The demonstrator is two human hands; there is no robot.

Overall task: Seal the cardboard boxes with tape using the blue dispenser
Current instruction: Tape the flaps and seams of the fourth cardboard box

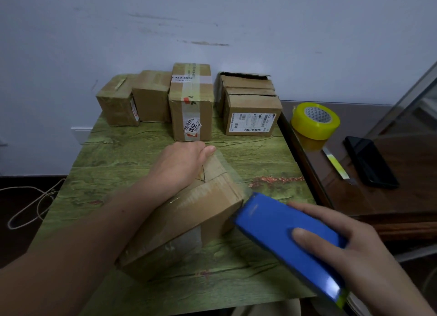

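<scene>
head | box (189, 211) mid table (118, 197) | L hand (182, 166) on box top, fingers hidden, grip unclear | R hand (354, 244) clamped on dispenser (283, 233), nose at box's R edge | tip: pin box, tape taut, press down side, then cut

dispenser (283, 235): glossy blue plastic | box (189, 211): matt cardboard, shiny tape | table (142, 150): green wood-grain
</scene>
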